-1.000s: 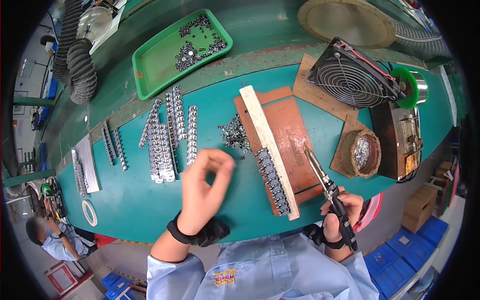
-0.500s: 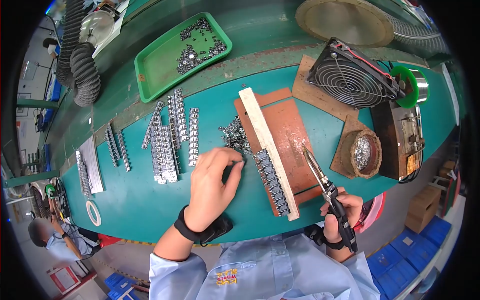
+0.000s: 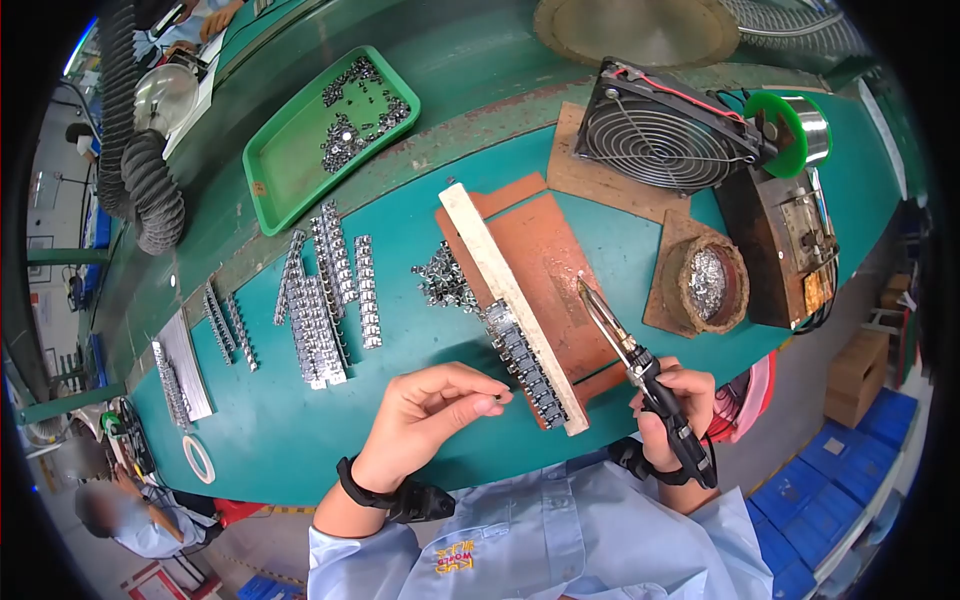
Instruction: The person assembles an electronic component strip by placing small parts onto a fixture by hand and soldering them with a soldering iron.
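Note:
My left hand (image 3: 430,420) is closed in a pinch over the green mat, left of the row of small metal parts. A tiny dark piece shows at its fingertips, too small to name. My right hand (image 3: 676,405) grips the black handle of a soldering iron (image 3: 640,362), its tip resting on or just above the reddish-brown board (image 3: 545,250). Along that board lies a pale wooden strip (image 3: 500,265), and a row of dark and silver parts (image 3: 525,365) lines its left side. A pile of loose metal pieces (image 3: 446,280) lies beyond my left hand.
Strips of joined metal parts (image 3: 318,320) lie to the left, below a green tray (image 3: 268,180) of small pieces. At the right stand a fan (image 3: 660,140), a solder reel (image 3: 790,135), a round pot (image 3: 705,285) and a metal-topped box (image 3: 785,240). Other people work at the far left.
My left hand has moved from beside the loose pile toward me, and its thumb and finger have closed together. The iron stays in my right hand. The whole view has shifted slightly.

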Available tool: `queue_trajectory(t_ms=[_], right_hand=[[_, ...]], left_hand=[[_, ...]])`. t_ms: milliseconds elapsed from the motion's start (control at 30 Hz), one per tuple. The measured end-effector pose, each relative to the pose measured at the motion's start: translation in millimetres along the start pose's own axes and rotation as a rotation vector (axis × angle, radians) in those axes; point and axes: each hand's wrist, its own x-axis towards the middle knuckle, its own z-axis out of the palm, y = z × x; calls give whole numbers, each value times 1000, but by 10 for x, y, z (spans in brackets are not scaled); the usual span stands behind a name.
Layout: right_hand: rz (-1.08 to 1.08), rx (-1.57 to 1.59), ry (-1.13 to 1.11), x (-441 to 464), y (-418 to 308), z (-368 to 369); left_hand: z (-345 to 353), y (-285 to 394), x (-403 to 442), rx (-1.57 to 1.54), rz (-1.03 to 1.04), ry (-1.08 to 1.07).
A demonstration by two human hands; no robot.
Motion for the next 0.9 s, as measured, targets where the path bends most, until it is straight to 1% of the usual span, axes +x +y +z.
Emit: queue_trajectory(t_ms=[33,200,333,433,767,900], right_hand=[[7,-3,-1,-4,-2,-1],[-13,-8,5,-2,23,-2],[25,-59,-32,-23,30,-23],[22,-73,-30,-24,32,-22],[-7,-110,-56,-31,63,-60],[44,-103,-43,-27,43,-49]], left_hand=[[2,2,1,-26,-61,12],[30,-160,64,-99,-83,40],[72,-211,98,-145,-125,57],[116,-197,119,-186,-95,97],[143,-207,138,-204,-126,98],[145,-211,141,-200,-121,94]])
